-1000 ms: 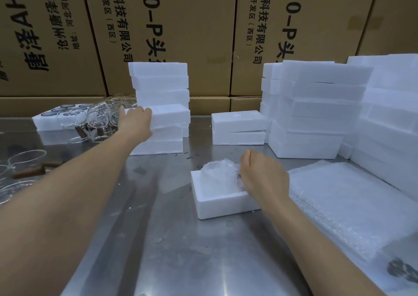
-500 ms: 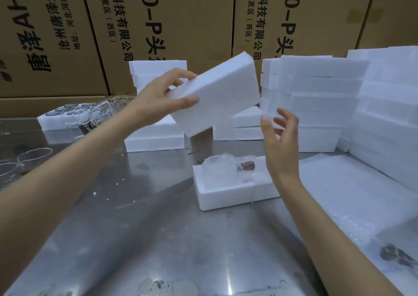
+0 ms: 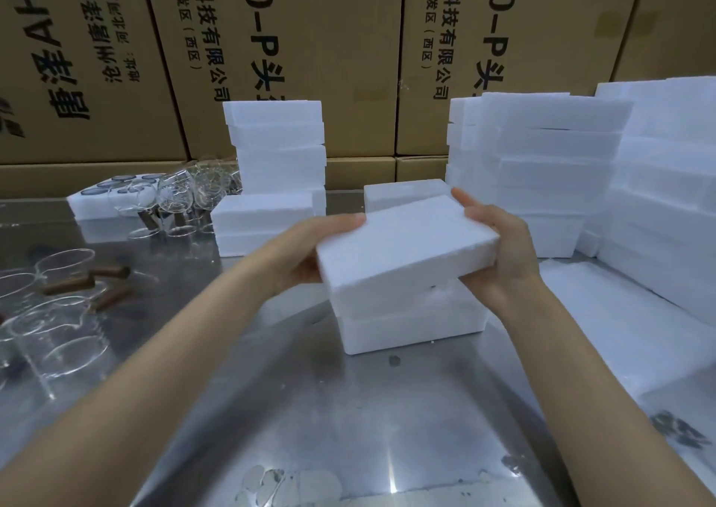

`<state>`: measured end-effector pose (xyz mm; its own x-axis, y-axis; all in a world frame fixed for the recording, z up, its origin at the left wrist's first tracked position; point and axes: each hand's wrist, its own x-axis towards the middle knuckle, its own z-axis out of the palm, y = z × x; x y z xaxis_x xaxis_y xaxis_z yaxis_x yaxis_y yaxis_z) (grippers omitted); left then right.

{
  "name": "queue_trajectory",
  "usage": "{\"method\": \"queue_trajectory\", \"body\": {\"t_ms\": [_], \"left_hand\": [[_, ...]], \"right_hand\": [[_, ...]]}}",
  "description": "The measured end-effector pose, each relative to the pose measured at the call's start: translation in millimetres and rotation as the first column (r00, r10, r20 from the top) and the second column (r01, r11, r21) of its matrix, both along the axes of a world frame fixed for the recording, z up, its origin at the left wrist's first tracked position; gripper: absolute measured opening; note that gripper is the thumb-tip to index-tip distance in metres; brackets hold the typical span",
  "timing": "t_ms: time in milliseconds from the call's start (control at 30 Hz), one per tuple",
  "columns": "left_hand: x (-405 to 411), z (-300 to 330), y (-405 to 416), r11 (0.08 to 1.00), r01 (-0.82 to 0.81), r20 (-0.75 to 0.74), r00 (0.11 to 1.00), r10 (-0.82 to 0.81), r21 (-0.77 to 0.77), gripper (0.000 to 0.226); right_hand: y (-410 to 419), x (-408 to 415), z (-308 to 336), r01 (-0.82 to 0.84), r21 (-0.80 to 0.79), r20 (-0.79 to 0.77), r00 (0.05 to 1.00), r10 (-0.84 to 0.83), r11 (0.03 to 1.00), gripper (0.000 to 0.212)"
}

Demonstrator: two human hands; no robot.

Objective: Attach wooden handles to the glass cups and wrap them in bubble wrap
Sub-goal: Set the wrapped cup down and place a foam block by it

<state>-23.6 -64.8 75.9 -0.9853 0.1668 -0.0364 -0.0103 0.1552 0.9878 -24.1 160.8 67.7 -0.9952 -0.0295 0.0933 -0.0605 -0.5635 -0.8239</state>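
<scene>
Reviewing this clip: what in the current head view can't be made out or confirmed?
- Contents of the lower foam box: covered by the tilted foam lid that the left hand and right hand hold.
- Whether lid and box touch: unclear.
- Glass cups at back left: overlapping and transparent, count unclear.
- Dark mark at the lower right: blurred.

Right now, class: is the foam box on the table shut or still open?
Still open: the foam lid, held by both hands, sits tilted above the foam base, its right side raised.
</scene>
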Motion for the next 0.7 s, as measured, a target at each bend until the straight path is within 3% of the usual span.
{"method": "queue_trajectory", "body": {"t_ms": [133, 267, 400, 500, 600, 700], "left_hand": [[2, -20, 14, 0.962, -0.204, -0.066, 0.973, 0.219, 0.183, 0.048], [8, -36, 23, 0.920, -0.236, -0.135, 0.948, 0.289, 0.312, 0.065], [10, -49, 30, 0.906, -0.212, -0.114, 0.956, 0.270, 0.367, 0.036], [8, -54, 31, 0.886, -0.238, -0.037, 0.961, 0.275, 0.399, 0.016], [7, -53, 32, 0.888, -0.256, -0.015, 0.959, 0.283, 0.383, 0.019], [6, -54, 32, 0.896, -0.253, -0.025, 0.959, 0.281, 0.365, 0.025]], "right_hand": [[11, -5, -5, -0.023, -0.071, 0.102, 0.994, 0.030, 0.997, 0.040], [8, -5, -8, 0.026, -0.006, 0.108, 0.994, -0.025, 1.000, 0.039], [5, -5, -9, 0.042, 0.065, 0.116, 0.992, -0.050, 0.997, 0.039], [7, -6, -8, 0.084, 0.205, 0.122, 0.986, -0.110, 0.975, 0.041], [9, -8, -7, 0.107, 0.348, 0.144, 0.976, -0.166, 0.931, 0.066], [12, -10, -7, 0.097, 0.430, 0.147, 0.973, -0.176, 0.897, 0.069]]}}
